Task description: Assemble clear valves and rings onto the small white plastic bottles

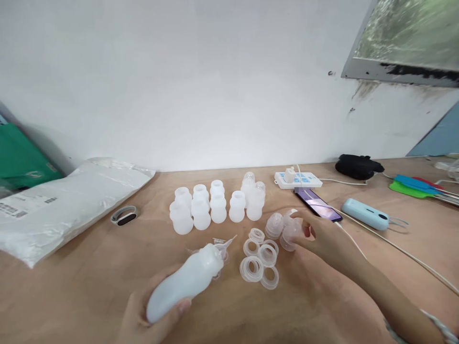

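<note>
My left hand (158,306) is wrapped round a milky white baby bottle (184,284), tilted with its top toward the upper right. A thin clear tip and some small clear parts (224,247) show at or just behind the bottle's top; whether they are attached I cannot tell. My right hand (310,231) reaches in from the right, its thumb and fingers closed about a clear dome cap (289,238) standing on the table. Beside it is another dome cap (274,224). Between the hands lie several clear collar rings (252,269). Several white bottles (218,208) stand behind, two with domed covers (258,188).
At left lie a white plastic parcel (79,191) and a wristband (124,216). Toward the right are a power strip (308,179), a phone (317,204), a light blue device (365,214), a cable (405,251), a black pouch (358,166) and coloured spatulas (412,186). A wall (215,95) closes the back.
</note>
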